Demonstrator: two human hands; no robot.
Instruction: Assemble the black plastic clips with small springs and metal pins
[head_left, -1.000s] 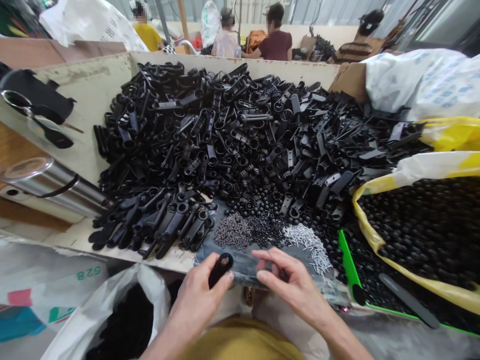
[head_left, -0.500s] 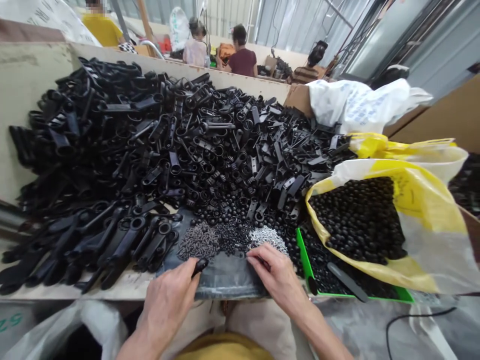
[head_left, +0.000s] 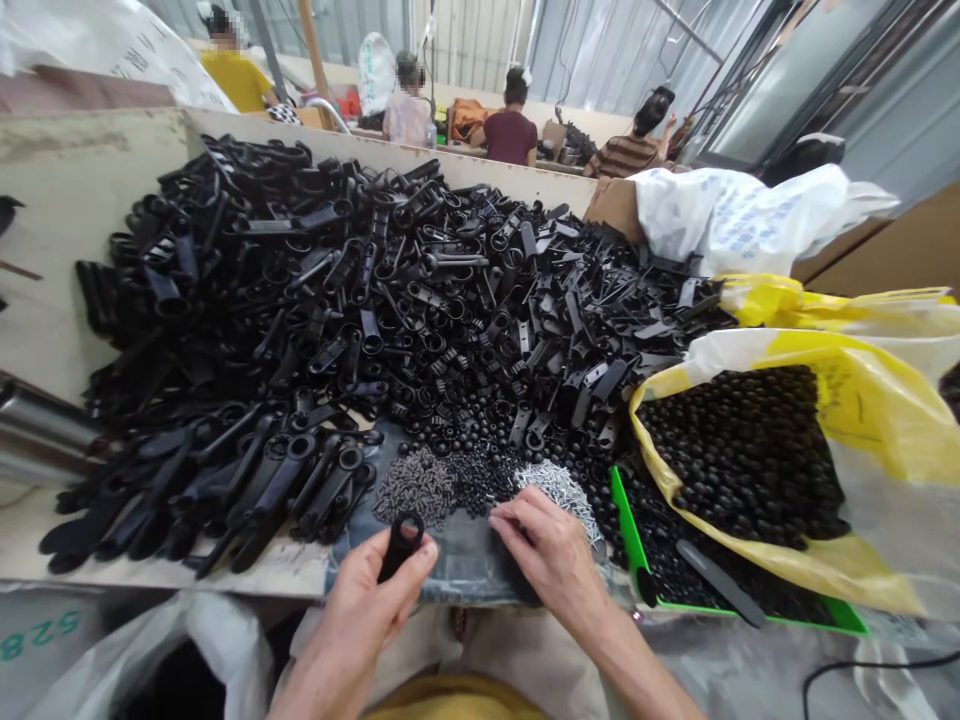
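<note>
My left hand (head_left: 367,600) is closed around a black plastic handle piece (head_left: 401,543) with a round hole at its top end, held upright over a dark cloth mat (head_left: 457,560). My right hand (head_left: 551,555) rests on the mat with its fingertips pinched together at the edge of a small heap of silvery pins (head_left: 562,488); whether anything is in the pinch I cannot make out. Beside the pins lie a heap of small black bits (head_left: 480,478) and a heap of dark grey screws (head_left: 416,485).
A big pile of black plastic handle parts (head_left: 360,300) covers the board. A yellow bag of black round caps (head_left: 750,455) sits at the right, over a green tray (head_left: 720,600). A metal cylinder (head_left: 37,430) lies at the left. Several people sit beyond the far edge.
My left hand has raised the black piece upright, showing its ring end. My right hand stays at the pins. The camera view has shifted slightly.
</note>
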